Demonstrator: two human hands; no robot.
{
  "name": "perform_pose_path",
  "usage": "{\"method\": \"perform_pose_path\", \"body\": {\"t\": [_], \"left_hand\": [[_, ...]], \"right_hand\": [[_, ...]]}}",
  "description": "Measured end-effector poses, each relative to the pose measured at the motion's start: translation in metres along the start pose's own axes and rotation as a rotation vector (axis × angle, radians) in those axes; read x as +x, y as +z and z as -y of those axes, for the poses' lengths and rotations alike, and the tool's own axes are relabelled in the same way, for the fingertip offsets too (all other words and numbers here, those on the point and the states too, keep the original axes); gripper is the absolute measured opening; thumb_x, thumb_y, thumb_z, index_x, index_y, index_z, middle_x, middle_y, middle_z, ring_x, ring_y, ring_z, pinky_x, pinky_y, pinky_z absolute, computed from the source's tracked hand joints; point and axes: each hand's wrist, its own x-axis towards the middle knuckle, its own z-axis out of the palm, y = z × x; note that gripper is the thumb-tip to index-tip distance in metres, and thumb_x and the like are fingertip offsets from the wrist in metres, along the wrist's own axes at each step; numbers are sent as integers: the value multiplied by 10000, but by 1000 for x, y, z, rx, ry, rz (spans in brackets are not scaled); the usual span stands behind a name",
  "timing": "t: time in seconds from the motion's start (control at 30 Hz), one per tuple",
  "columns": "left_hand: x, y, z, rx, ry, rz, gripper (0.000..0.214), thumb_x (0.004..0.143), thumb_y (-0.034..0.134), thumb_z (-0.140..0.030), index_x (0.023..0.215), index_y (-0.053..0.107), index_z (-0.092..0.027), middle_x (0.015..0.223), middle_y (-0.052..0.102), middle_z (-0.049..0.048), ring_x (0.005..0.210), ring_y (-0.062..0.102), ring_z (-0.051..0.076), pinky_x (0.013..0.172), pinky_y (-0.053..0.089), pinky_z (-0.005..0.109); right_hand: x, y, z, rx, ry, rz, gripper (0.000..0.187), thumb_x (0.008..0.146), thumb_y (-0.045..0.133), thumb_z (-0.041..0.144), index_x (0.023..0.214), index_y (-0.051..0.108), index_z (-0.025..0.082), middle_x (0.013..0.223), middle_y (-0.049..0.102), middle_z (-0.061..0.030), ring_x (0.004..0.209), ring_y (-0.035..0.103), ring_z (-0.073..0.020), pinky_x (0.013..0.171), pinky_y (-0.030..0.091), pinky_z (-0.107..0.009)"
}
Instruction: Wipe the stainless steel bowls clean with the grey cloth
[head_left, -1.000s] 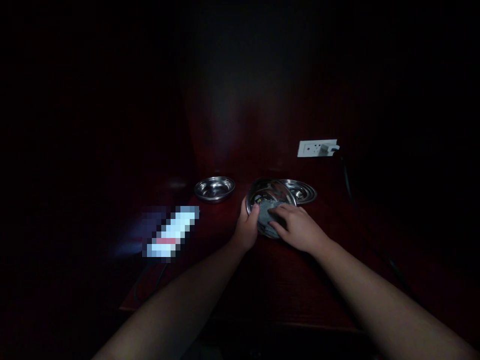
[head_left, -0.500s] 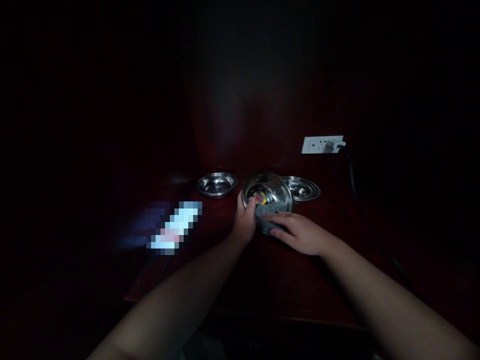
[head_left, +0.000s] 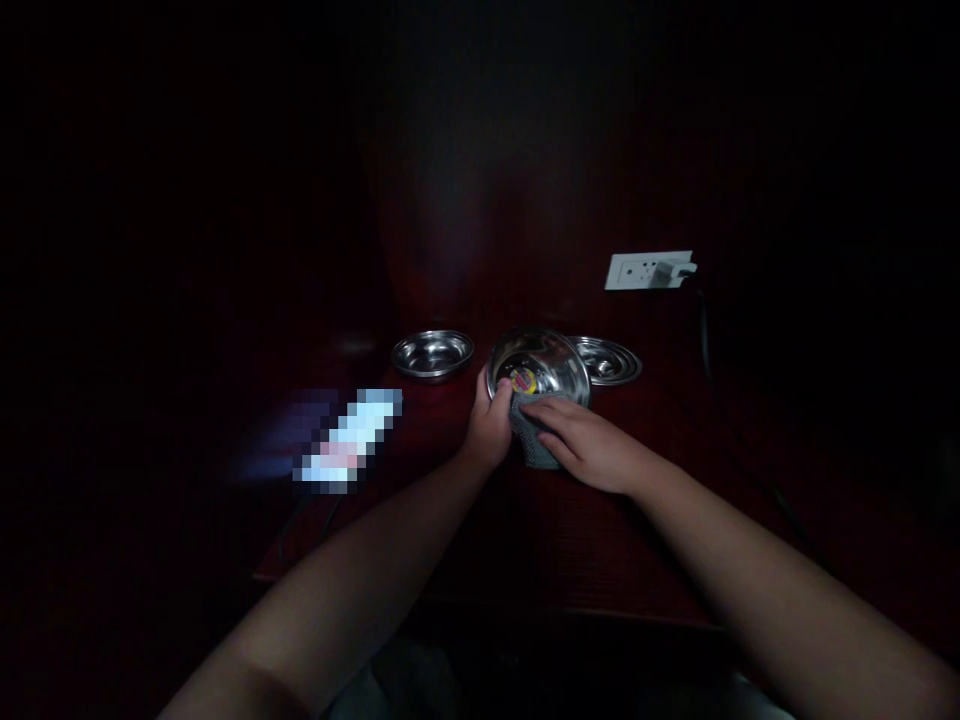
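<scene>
The room is very dark, and you work at a dark red wooden table (head_left: 570, 540). Your left hand (head_left: 489, 425) is clenched on the left rim of a steel bowl (head_left: 544, 362), holding it tilted towards you. Your right hand (head_left: 589, 445) grasps a grey cloth (head_left: 534, 445), fingers laid over it, pressing it against the bowl's near rim. Left of that bowl sits a second bowl (head_left: 432, 353). Just behind it to the right lies a steel dish (head_left: 611, 360), and further right a wall socket (head_left: 645, 270).
</scene>
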Motion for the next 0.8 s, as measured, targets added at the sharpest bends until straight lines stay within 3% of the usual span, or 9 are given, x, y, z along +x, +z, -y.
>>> {"method": "perform_pose_path", "body": {"t": [0.13, 0.4, 0.67, 0.8], "left_hand": [[4, -1, 3, -5, 5, -41, 455, 830, 509, -291, 1275, 444, -227, 1202, 573, 53, 1126, 522, 199, 1022, 348, 355], [2, 0, -1, -5, 17, -33, 518, 779, 526, -206, 1289, 431, -220, 1250, 546, 46, 1164, 492, 202, 1035, 326, 343], [1, -2, -1, 23, 18, -37, 495, 760, 472, -143, 1248, 481, -228, 1142, 594, 34, 1097, 519, 202, 1002, 349, 346], [1, -2, -3, 45, 23, -45, 492, 745, 457, -122, 1226, 498, -216, 1123, 598, 38, 1058, 532, 197, 972, 368, 331]], "right_hand": [[0, 5, 4, -33, -22, 18, 474, 907, 385, 286, 1348, 420, 114, 1374, 453, -144, 1294, 380, -253, 1064, 321, -468], [-1, 0, 4, -79, 6, 74, 462, 893, 427, 350, 1307, 489, 155, 1290, 545, -114, 1174, 519, -270, 989, 412, -467], [-1, 1, -1, -66, 8, 84, 396, 918, 366, 275, 1256, 543, 172, 1252, 583, -73, 1137, 553, -208, 987, 424, -383], [0, 2, -3, -89, 27, 101, 406, 927, 339, 296, 1249, 548, 165, 1244, 590, -72, 1126, 559, -217, 993, 414, -407]]}}
